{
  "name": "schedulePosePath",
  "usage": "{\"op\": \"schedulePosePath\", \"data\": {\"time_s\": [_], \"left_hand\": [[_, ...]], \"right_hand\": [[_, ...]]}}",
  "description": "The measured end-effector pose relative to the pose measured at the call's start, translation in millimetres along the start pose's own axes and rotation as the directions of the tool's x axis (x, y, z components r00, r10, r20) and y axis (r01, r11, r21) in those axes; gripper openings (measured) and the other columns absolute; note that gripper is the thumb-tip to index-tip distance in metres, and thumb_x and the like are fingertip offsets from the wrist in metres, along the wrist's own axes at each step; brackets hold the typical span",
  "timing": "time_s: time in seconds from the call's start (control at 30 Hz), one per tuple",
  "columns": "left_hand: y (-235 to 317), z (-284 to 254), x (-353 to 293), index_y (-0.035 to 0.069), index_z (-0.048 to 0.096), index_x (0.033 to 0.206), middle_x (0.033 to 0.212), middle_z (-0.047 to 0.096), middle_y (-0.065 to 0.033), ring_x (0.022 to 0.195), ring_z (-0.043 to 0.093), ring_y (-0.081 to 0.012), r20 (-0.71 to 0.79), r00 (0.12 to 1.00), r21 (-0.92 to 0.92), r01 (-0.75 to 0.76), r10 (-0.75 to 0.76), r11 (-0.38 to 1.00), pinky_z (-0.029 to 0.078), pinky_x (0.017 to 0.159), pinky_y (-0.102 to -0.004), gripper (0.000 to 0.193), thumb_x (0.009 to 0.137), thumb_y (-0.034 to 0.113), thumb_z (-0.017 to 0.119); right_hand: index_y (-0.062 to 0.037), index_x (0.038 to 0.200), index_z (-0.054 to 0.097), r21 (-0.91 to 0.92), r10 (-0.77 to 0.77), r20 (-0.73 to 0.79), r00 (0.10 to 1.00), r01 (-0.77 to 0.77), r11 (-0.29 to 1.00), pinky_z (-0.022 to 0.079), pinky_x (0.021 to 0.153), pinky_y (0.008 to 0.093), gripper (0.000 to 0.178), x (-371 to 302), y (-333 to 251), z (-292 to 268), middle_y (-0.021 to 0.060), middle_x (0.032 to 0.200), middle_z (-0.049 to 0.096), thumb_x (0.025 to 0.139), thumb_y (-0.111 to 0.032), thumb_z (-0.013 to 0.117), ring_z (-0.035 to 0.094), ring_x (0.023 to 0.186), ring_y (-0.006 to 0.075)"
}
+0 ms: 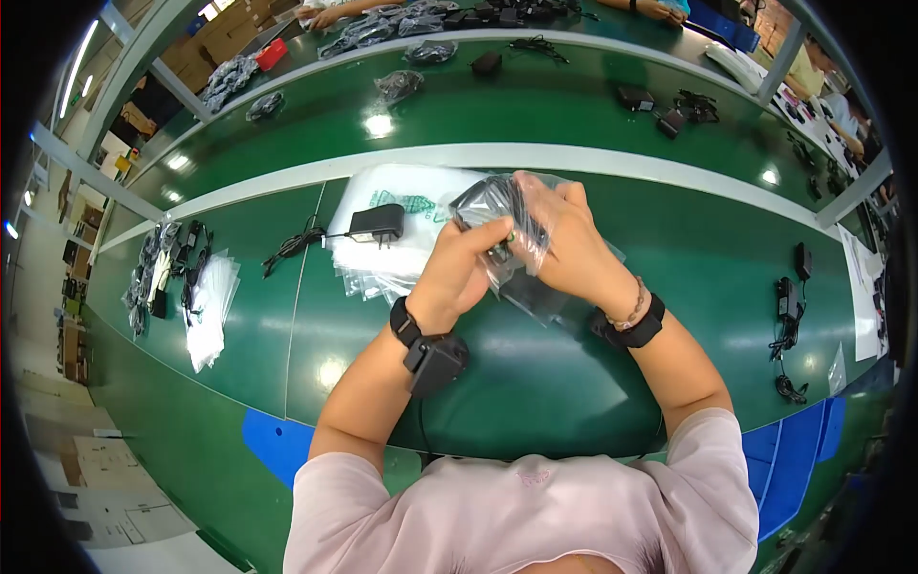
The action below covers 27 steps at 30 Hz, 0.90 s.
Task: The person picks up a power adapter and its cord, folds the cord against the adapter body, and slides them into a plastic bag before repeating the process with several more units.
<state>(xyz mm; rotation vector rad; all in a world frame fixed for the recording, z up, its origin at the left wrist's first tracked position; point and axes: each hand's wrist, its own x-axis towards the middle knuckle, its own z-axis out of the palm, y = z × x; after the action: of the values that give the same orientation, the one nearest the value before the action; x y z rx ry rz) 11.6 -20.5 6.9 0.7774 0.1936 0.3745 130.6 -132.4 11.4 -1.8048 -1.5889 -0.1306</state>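
Note:
Over the green workbench I hold a clear plastic bag (pixel 490 199) with a coiled black cable inside; whatever else is in it is hard to make out. My left hand (pixel 461 266) pinches the bag's near left side with the thumb on top. My right hand (pixel 576 251) is closed round its right side, fingers pressing on the film. Just left of the bag, a black power adapter (pixel 377 223) with its cord trailing left lies on a stack of flat clear bags (pixel 378 187). Beneath my hands another clear bag (pixel 540 295) rests on the bench.
At the left are bundled black adapters (pixel 158 273) and a fan of clear bags (pixel 212 306). Another adapter with its cord (pixel 787 301) lies at the right. Beyond a white bench edge (pixel 574 156), bagged adapters (pixel 400 86) sit on a second green surface; other people's hands show farther off.

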Motion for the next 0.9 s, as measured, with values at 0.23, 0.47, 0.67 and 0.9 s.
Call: {"op": "schedulePosePath", "data": {"time_s": [0.23, 0.47, 0.67, 0.9], "left_hand": [[-8.7, -15.1, 6.3, -0.001, 0.057, 0.099, 0.094, 0.061, -0.0076, 0.084, 0.060, -0.0175, -0.087, 0.996, -0.048, 0.022, -0.026, 0.999, 0.049, 0.076, -0.0322, 0.023, 0.077, 0.000, 0.056], [13.6, -18.5, 7.2, -0.004, 0.058, 0.097, 0.088, 0.063, -0.0104, 0.082, 0.061, -0.0226, -0.224, 0.968, -0.083, -0.132, 0.110, 0.988, 0.049, 0.079, -0.0360, 0.021, 0.077, 0.002, 0.055], [13.0, -18.1, 4.6, -0.005, 0.057, 0.099, 0.092, 0.063, -0.0133, 0.086, 0.060, -0.0259, -0.238, 0.958, -0.026, -0.168, 0.157, 0.985, 0.047, 0.084, -0.0385, 0.023, 0.077, 0.002, 0.055], [12.8, 2.2, 0.0, -0.004, 0.054, 0.106, 0.098, 0.061, -0.0136, 0.089, 0.060, -0.0242, -0.131, 0.967, -0.073, -0.228, 0.217, 0.971, 0.048, 0.083, -0.0362, 0.030, 0.077, -0.001, 0.055]], "right_hand": [[-0.0006, 0.131, 0.037, -0.097, 0.002, 0.002, 1.000, -0.002, 0.995, 0.038, 0.085, 0.0344, 0.066, -2.5, -10.7, 2.1, 0.0175, 0.115, 0.051, 0.076, -0.024, 0.064, 0.045, 0.093, 0.0268], [0.0021, 0.119, 0.051, 0.909, 0.284, 0.096, 0.954, -0.201, 0.364, 0.043, 0.074, 0.0248, 0.042, 9.6, 6.3, -9.7, 0.0062, 0.099, 0.058, 0.083, -0.018, 0.062, 0.054, 0.086, 0.0110], [0.0027, 0.098, 0.061, 0.721, 0.391, 0.094, 0.916, -0.333, 0.607, 0.044, 0.072, 0.0219, 0.020, 1.0, 4.6, -1.6, 0.0043, 0.083, 0.062, 0.083, -0.010, 0.060, 0.056, 0.076, 0.0111], [0.0001, 0.100, 0.061, 0.776, 0.420, -0.246, 0.874, -0.082, 0.625, 0.044, 0.077, 0.0236, 0.023, 10.5, 23.5, -33.6, 0.0069, 0.088, 0.063, 0.083, -0.015, 0.063, 0.057, 0.083, 0.0120]]}}
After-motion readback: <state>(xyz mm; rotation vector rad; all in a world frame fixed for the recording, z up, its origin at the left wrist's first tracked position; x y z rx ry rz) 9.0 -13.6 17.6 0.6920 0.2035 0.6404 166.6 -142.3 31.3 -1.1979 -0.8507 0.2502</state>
